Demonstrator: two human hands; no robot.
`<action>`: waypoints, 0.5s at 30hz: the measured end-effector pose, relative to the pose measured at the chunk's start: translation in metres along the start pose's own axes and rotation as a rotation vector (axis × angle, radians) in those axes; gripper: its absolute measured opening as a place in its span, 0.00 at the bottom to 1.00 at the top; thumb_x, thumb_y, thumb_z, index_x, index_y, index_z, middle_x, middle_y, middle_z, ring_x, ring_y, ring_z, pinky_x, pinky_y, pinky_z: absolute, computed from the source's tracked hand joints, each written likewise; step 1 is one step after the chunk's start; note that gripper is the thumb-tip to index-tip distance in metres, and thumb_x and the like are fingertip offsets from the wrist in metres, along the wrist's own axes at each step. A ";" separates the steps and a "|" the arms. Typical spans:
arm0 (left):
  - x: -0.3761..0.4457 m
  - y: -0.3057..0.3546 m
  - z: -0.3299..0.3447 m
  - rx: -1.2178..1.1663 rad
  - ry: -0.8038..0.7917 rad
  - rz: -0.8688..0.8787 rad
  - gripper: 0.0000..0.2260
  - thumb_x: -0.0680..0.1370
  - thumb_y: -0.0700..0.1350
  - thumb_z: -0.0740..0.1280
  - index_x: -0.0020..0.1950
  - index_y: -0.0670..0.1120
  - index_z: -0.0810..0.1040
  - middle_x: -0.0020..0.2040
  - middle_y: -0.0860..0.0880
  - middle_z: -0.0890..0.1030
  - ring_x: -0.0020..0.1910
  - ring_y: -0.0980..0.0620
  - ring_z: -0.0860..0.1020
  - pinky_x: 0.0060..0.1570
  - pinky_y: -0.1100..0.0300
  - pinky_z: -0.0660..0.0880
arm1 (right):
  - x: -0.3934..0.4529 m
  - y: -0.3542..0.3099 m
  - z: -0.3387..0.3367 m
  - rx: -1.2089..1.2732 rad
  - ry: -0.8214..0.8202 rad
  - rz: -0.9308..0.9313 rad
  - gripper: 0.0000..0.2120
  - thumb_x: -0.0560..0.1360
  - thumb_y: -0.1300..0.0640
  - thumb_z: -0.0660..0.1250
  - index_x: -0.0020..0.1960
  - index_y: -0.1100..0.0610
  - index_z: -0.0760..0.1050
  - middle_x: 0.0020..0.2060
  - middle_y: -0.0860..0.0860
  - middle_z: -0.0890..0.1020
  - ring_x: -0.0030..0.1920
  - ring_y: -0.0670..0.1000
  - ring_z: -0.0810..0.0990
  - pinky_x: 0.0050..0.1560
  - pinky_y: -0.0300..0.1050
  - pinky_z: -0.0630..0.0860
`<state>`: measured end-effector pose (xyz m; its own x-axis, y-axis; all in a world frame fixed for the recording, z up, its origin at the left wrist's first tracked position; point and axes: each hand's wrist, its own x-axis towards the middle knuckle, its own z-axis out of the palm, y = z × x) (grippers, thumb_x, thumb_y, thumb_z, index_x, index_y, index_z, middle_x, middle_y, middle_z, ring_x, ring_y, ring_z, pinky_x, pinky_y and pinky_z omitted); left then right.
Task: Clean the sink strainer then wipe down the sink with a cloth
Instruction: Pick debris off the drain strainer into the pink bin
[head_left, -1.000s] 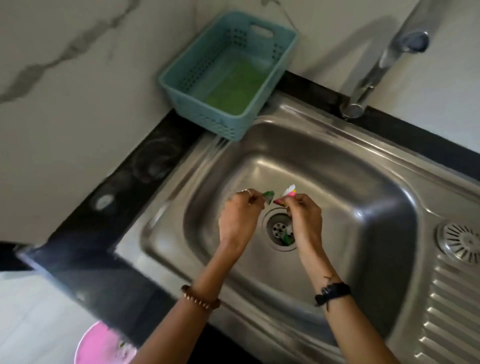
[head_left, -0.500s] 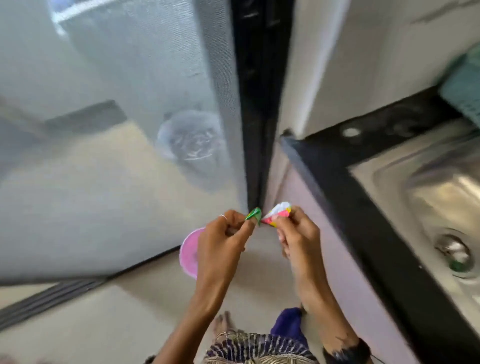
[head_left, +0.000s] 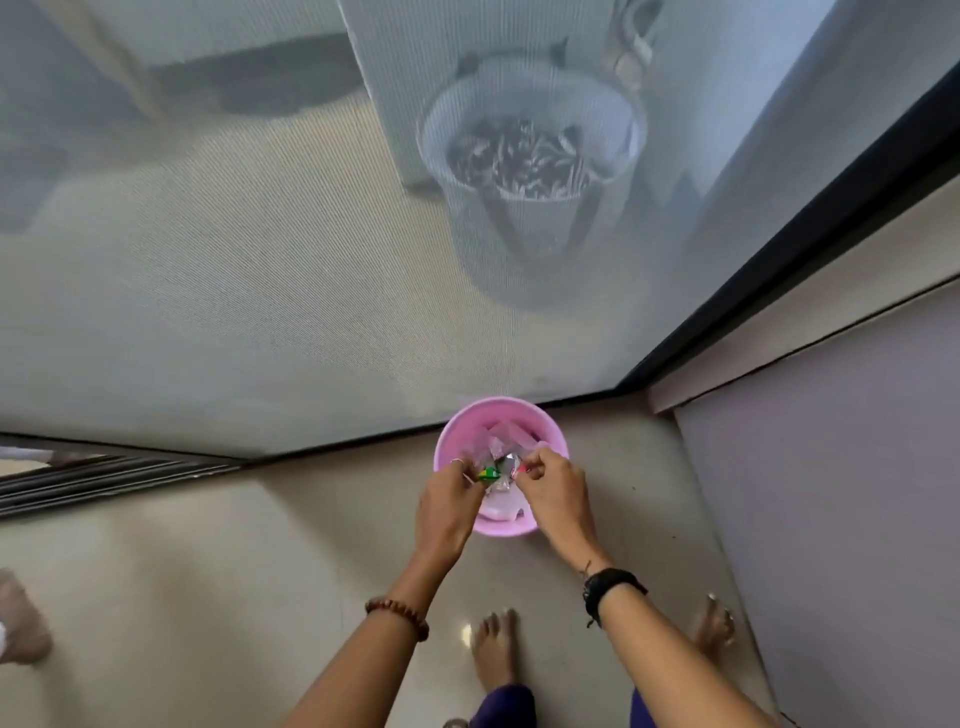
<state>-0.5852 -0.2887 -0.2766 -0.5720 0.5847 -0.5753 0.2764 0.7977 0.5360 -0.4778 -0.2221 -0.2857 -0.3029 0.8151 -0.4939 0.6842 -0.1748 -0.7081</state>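
Note:
Both hands are held over a pink bin (head_left: 457, 426) on the floor. My left hand (head_left: 449, 501) pinches a small green scrap (head_left: 488, 473) at its fingertips. My right hand (head_left: 556, 491) pinches a small pink and white wrapper scrap (head_left: 519, 469). Both scraps hang just above the bin's opening, which holds plastic wrappers and white rubbish. The sink and its strainer are out of view.
A mesh screen door (head_left: 234, 260) with a dark frame (head_left: 779, 260) stands behind the bin; a grey bucket (head_left: 530, 171) shows through it. A pale cabinet side (head_left: 857, 467) is on the right. My bare feet (head_left: 496, 654) stand on the tiled floor; another person's foot (head_left: 21, 618) is at the left edge.
I turned away from the sink to the left and looked down. Both hands carried the scraps from above the drain to over the pink bin.

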 end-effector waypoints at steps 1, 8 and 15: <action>0.019 -0.013 0.017 0.024 -0.015 -0.017 0.05 0.74 0.42 0.64 0.45 0.41 0.77 0.41 0.42 0.82 0.42 0.39 0.79 0.40 0.50 0.74 | 0.017 0.017 0.016 -0.035 -0.022 0.001 0.03 0.74 0.63 0.64 0.46 0.61 0.77 0.36 0.50 0.78 0.37 0.50 0.75 0.29 0.30 0.65; 0.076 -0.063 0.079 0.122 -0.212 -0.106 0.12 0.75 0.33 0.56 0.57 0.34 0.72 0.52 0.33 0.79 0.49 0.35 0.79 0.49 0.42 0.77 | 0.066 0.073 0.062 0.002 -0.089 0.151 0.02 0.73 0.62 0.65 0.42 0.58 0.73 0.36 0.51 0.77 0.38 0.52 0.75 0.31 0.34 0.66; 0.028 -0.014 0.040 -0.142 -0.116 -0.137 0.12 0.78 0.37 0.56 0.56 0.36 0.77 0.40 0.35 0.81 0.31 0.40 0.78 0.38 0.51 0.77 | -0.001 0.015 0.006 0.545 0.094 0.408 0.11 0.74 0.62 0.61 0.33 0.58 0.73 0.23 0.52 0.76 0.21 0.48 0.74 0.22 0.36 0.74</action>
<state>-0.5742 -0.2775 -0.3250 -0.5014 0.4924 -0.7115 0.0866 0.8467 0.5249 -0.4713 -0.2285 -0.2986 -0.0163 0.6648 -0.7468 0.2925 -0.7111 -0.6394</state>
